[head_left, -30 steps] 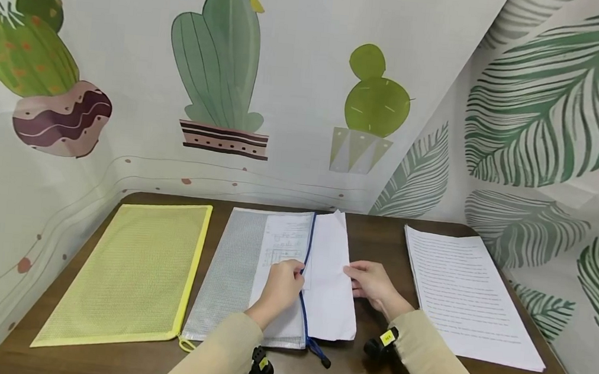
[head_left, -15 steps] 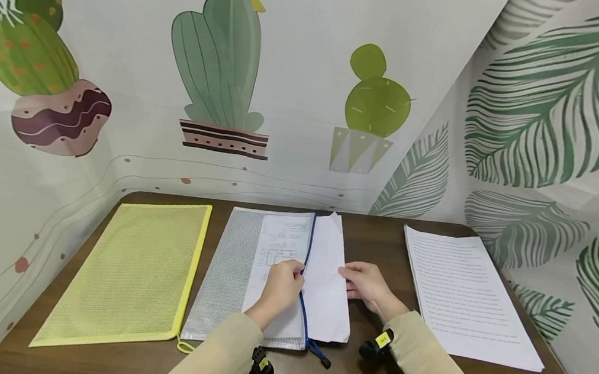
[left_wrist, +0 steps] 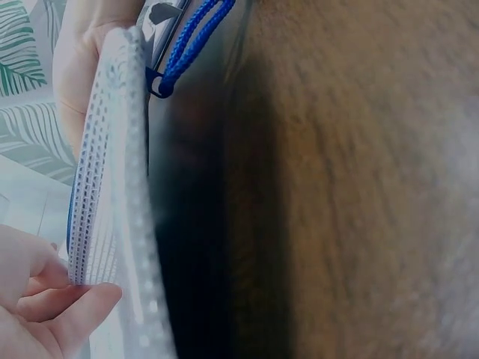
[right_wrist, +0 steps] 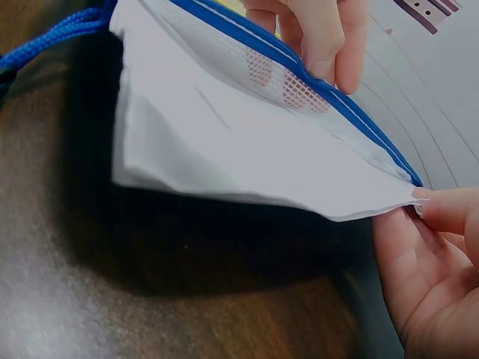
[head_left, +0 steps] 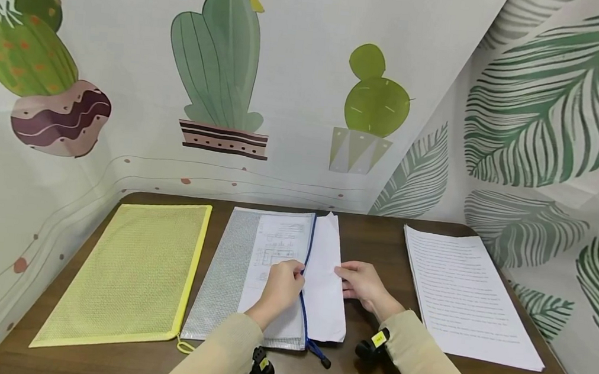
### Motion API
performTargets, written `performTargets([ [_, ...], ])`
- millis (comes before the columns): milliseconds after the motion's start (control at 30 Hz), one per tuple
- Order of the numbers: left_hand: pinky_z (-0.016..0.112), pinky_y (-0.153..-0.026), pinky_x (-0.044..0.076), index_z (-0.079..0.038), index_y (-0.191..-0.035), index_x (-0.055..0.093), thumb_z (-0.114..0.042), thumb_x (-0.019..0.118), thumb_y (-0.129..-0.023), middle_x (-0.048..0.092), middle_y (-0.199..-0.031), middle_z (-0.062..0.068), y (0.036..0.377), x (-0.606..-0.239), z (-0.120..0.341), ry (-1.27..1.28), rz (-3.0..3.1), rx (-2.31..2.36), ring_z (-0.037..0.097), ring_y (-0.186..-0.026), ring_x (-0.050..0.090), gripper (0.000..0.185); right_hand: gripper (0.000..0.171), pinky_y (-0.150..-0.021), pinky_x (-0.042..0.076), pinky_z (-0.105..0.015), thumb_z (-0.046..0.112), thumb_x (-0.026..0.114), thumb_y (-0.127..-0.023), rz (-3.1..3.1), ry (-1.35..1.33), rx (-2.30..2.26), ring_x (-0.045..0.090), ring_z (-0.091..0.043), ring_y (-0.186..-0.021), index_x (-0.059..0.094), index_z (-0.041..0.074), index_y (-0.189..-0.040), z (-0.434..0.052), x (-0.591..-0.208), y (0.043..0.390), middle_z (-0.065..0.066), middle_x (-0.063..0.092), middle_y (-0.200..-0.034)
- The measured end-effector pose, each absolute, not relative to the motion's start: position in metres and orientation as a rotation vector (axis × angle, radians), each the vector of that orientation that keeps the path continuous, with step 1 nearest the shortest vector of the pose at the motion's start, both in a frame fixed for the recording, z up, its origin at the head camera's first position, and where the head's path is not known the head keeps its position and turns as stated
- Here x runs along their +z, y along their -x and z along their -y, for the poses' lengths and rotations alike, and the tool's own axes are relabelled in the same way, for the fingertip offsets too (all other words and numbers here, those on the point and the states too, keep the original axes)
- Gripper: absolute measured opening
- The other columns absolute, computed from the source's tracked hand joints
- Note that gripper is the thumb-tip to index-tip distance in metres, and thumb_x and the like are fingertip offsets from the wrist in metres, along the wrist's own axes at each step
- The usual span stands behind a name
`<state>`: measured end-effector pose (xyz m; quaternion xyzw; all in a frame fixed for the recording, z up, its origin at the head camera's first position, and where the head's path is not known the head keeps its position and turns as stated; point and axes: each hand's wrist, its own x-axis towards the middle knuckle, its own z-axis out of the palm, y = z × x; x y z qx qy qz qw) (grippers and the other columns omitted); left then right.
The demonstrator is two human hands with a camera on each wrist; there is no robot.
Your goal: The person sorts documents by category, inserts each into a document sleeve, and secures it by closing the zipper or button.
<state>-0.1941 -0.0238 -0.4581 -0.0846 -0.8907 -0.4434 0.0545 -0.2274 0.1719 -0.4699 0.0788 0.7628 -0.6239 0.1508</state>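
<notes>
A clear mesh zipper pouch (head_left: 223, 275) with a blue zipper along its right side lies mid-table. My left hand (head_left: 282, 287) pinches the zippered edge of its opening; the right wrist view shows the thumb on the blue zipper (right_wrist: 247, 31) and mesh over the fingertips behind. White sheets of paper (head_left: 321, 308) lie partly inside the pouch, a printed diagram showing through the mesh, and stick out past the zipper. My right hand (head_left: 364, 285) grips their outer right edge between thumb and fingers, also seen in the right wrist view. A blue cord pull (head_left: 319, 351) hangs at the near corner.
On the left lies a yellow mesh pouch (head_left: 126, 273) with a yellow loop at its near corner. A stack of printed paper (head_left: 474, 297) rests on the right of the brown wooden table (head_left: 380, 241). A patterned cloth (head_left: 308, 92) hangs behind.
My right hand has moved left, pushing the sheets further into the mesh pouch, so less paper sticks out. My left hand stays at the zippered edge.
</notes>
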Motion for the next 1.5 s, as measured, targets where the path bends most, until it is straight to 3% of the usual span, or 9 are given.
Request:
performTargets([
  [1100, 0.019, -0.059, 0.049, 0.008, -0.102, 0.067, 0.005, 0.056, -0.083, 0.07, -0.086, 0.016, 0.193, -0.452, 0.023, 0.225, 2.705, -1.384, 0.013, -0.067, 0.061, 0.022, 0.034, -0.057, 0.056, -0.03, 0.016, 0.062, -0.089, -2.18, -0.24, -1.784, 0.065, -0.014, -0.061, 0.058, -0.005, -0.115, -0.156, -0.467, 0.228, -0.007, 0.068, -0.078],
  [1500, 0.022, -0.063, 0.051, 0.007, -0.103, 0.067, 0.004, 0.056, -0.083, 0.07, -0.09, 0.017, 0.198, -0.456, 0.025, 0.22, 2.686, -1.368, 0.015, -0.072, 0.063, 0.023, 0.037, -0.054, 0.055, -0.029, 0.019, 0.064, -0.087, -2.107, -0.153, -1.74, 0.065, -0.013, -0.059, 0.06, -0.01, -0.109, -0.169, -0.465, 0.223, -0.004, 0.067, -0.073],
])
